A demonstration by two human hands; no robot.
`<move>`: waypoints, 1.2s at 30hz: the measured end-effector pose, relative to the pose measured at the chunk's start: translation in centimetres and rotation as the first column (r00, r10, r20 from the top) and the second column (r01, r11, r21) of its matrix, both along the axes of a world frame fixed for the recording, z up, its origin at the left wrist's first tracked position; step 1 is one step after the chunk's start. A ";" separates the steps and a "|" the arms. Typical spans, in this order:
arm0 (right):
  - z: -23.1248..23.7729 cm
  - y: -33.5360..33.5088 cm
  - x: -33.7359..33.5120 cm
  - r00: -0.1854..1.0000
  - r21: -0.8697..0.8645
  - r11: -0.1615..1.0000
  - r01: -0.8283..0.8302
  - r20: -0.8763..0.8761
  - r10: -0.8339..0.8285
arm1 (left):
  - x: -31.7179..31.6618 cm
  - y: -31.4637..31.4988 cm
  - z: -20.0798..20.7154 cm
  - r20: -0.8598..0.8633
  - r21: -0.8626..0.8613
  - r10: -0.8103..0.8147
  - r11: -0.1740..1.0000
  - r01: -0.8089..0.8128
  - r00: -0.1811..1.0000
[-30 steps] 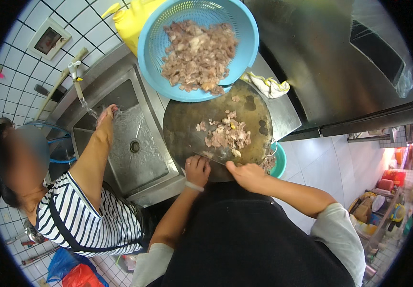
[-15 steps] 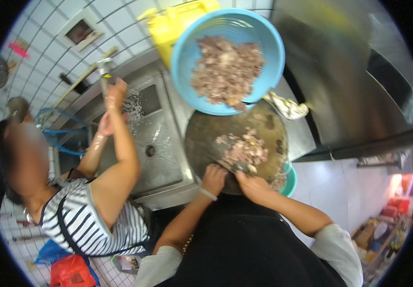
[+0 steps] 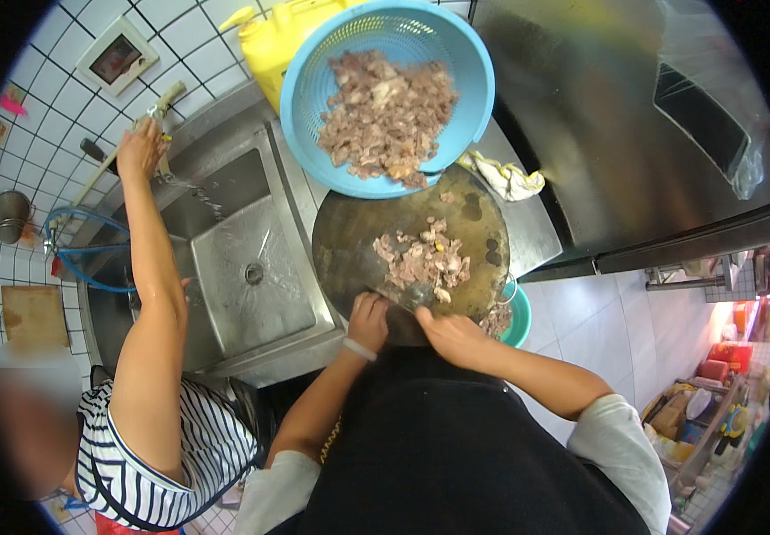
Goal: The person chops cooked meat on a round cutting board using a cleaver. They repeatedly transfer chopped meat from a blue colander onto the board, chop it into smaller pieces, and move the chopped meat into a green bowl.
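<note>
A round, dark chopping board (image 3: 340, 241) lies before me with a pile of chopped pale-brown meat (image 3: 429, 259) on its middle. At the near edge of the board my right hand (image 3: 456, 339) is closed around a knife (image 3: 401, 294), whose handle is mostly hidden by the fingers. The blade slants toward my left hand (image 3: 369, 323), whose fingers are curled at the blade's other end. Beyond the board stands a blue plastic colander (image 3: 304, 134) holding more chopped meat (image 3: 389, 116). A green basin (image 3: 520, 316) with meat bits shows below the board's right side.
A steel sink (image 3: 251, 241) is at my left, where another person's hand (image 3: 140, 147) reaches the tap (image 3: 157, 116) and water runs. A yellow jug (image 3: 264, 53) stands behind the colander. A white cloth (image 3: 505, 178) lies right of it, beside a steel cabinet (image 3: 581, 152).
The view has shifted, so the board and colander appear farther left and higher. The other person has moved one hand from the running water up to the tap. My hands stay at the board's near edge.
</note>
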State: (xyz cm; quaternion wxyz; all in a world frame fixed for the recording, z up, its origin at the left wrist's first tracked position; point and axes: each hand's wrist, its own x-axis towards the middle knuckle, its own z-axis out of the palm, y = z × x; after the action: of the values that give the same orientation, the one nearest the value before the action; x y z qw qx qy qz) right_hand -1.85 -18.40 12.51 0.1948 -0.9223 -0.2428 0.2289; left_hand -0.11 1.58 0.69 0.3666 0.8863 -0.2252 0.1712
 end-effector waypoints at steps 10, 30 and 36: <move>2.3 0.2 4.0 0.994 -0.041 0.999 -0.034 -0.108 0.029 | -0.5 0.5 0.0 0.035 -0.035 0.044 0.998 -0.043 0.998; 1.1 -12.6 -2.5 0.795 0.327 0.750 0.575 -0.004 -0.607 | 8.6 -5.4 4.2 -0.112 0.403 -0.262 0.870 0.285 0.959; 1.3 -10.9 -3.7 1.000 -0.041 0.999 0.003 -0.025 -0.004 | 12.7 -3.1 4.1 -0.001 0.129 -0.349 0.929 0.346 0.937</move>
State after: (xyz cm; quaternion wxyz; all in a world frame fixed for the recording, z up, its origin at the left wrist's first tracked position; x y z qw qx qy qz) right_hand -5.56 -29.33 13.77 0.1794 -0.9235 -0.2342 0.2452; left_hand 12.61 -1.54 4.78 0.3316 0.8520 -0.3929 0.0989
